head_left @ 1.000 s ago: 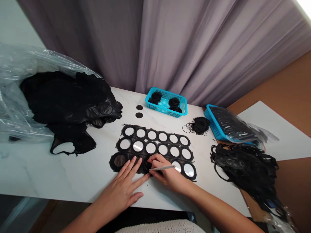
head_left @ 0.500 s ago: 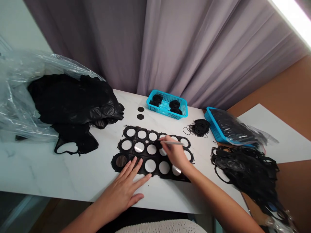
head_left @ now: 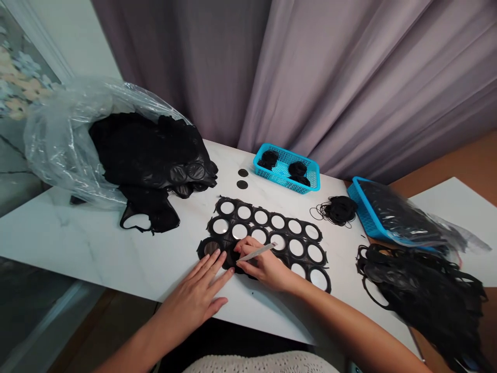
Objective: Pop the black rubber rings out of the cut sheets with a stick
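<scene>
A black fabric sheet [head_left: 267, 224] with rows of round holes lies flat on the white table, which shows through most holes. My left hand [head_left: 204, 282] rests with fingers spread on its lower left edge, beside a round [head_left: 212, 249] that is filled with dark, thin material. Close by, my right hand [head_left: 264, 261] is closed on slim silvery tweezers [head_left: 256, 252], held slanting above the front row. The fingers of this hand are at a dark round near the left fingertips and cover part of the sheet. Whether the tweezers' tip grips anything is hidden.
Two dark discs [head_left: 243, 178] lie behind the sheet. A blue basket [head_left: 287, 168] holds black cord bundles; another bundle [head_left: 339, 210] lies right of it. Black pieces [head_left: 143, 150] spill from a clear bag at left. A second blue basket [head_left: 367, 212] and a black heap [head_left: 419, 295] stand right.
My right hand has moved with the tweezers from the sheet's middle to its front row, near my left fingers. The left hand stays on the sheet. The view has turned left.
</scene>
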A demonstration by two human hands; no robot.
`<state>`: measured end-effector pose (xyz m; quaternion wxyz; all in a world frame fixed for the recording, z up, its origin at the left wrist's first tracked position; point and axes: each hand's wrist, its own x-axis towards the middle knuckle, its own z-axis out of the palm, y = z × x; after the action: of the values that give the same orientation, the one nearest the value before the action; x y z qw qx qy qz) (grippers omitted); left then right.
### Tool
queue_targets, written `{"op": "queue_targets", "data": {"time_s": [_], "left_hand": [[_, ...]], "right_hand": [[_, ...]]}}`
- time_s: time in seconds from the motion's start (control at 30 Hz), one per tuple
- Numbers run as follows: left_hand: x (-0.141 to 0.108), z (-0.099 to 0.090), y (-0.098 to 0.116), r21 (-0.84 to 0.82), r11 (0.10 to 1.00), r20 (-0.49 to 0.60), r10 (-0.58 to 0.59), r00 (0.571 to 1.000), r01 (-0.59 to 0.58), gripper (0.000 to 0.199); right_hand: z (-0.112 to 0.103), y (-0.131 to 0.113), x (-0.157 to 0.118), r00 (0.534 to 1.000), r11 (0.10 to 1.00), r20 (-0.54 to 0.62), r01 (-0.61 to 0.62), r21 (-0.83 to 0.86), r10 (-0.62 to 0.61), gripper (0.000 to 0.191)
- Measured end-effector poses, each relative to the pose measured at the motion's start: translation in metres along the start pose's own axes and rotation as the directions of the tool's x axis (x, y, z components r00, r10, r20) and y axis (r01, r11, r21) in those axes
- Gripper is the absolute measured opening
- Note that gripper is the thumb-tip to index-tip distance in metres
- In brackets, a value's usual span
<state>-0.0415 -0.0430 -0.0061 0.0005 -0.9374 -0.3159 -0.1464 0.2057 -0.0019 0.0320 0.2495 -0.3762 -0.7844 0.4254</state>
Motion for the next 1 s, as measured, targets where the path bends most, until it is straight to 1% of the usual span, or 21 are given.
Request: {"op": "queue_targets", "data": {"time_s": [0.23, 0.37, 0.43, 0.5, 0.6, 0.67, 0.7, 0.73, 0.77, 0.83, 0.87, 0.9, 0.93, 1.0], "left_hand": [[0.001, 0.001, 0.001, -0.021, 1.000, -0.032, -0.006, 0.999, 0.005, 0.049], [0.001, 0.000, 0.001, -0.006, 1.000, -0.027, -0.001, 1.000, 0.001, 0.052], [0.000, -0.001, 0.002, 0.002, 1.000, -0.021, -0.006, 1.000, 0.006, 0.053], [0.000, 0.000, 0.002, 0.015, 1.000, -0.011, -0.017, 1.000, 0.018, 0.055], [0.000, 0.000, 0.003, 0.031, 0.999, -0.019, -0.028, 0.999, 0.029, 0.057], [-0.001, 0.000, 0.004, 0.027, 0.999, -0.027, -0.033, 0.999, 0.034, 0.056], [-0.001, 0.001, 0.004, 0.022, 0.999, -0.029, -0.035, 0.999, 0.036, 0.055], [-0.001, 0.001, 0.005, 0.015, 0.999, -0.030, -0.038, 0.999, 0.038, 0.054], [-0.001, 0.001, 0.005, 0.006, 0.999, -0.031, -0.040, 0.999, 0.040, 0.053], [0.000, 0.000, 0.006, -0.013, 0.999, -0.040, -0.043, 0.998, 0.042, 0.051], [0.000, 0.000, 0.006, -0.018, 0.999, -0.044, -0.043, 0.998, 0.042, 0.051], [0.000, -0.002, 0.006, -0.020, 0.999, -0.046, -0.042, 0.998, 0.041, 0.050], [0.001, -0.003, 0.006, -0.020, 0.999, -0.046, -0.040, 0.998, 0.039, 0.050], [0.000, -0.007, 0.005, -0.022, 0.999, -0.045, -0.044, 0.998, 0.044, 0.051]], "right_hand": [[0.003, -0.002, 0.002, 1.000, 1.000, -0.013, -0.009, -0.025, 0.009, 0.012], [0.004, -0.003, 0.003, 0.999, 0.998, -0.032, -0.020, -0.052, 0.019, 0.011], [0.008, -0.003, 0.001, 0.998, 0.996, -0.051, -0.023, -0.086, 0.019, 0.011], [0.017, -0.004, -0.002, 0.997, 0.986, -0.076, -0.016, -0.164, 0.003, 0.013], [0.032, -0.002, -0.008, 0.993, 0.931, -0.103, 0.019, -0.363, -0.061, 0.010], [0.034, 0.001, -0.010, 0.988, 0.895, -0.124, 0.030, -0.445, -0.094, 0.011], [0.030, 0.003, -0.009, 0.983, 0.892, -0.160, 0.010, -0.452, -0.092, 0.013], [0.024, 0.006, -0.008, 0.973, 0.898, -0.220, -0.031, -0.440, -0.074, 0.014], [0.015, 0.009, -0.005, 0.953, 0.906, -0.299, -0.091, -0.413, -0.040, 0.015], [-0.005, 0.013, 0.004, 0.884, 0.913, -0.466, -0.221, -0.342, 0.040, 0.015], [-0.014, 0.014, 0.010, 0.852, 0.914, -0.519, -0.260, -0.311, 0.065, 0.015], [-0.020, 0.013, 0.017, 0.838, 0.917, -0.539, -0.272, -0.290, 0.078, 0.014], [-0.023, 0.012, 0.024, 0.847, 0.925, -0.526, -0.256, -0.281, 0.075, 0.013], [-0.019, 0.007, 0.037, 0.905, 0.946, -0.424, -0.155, -0.284, 0.021, 0.012]]}}
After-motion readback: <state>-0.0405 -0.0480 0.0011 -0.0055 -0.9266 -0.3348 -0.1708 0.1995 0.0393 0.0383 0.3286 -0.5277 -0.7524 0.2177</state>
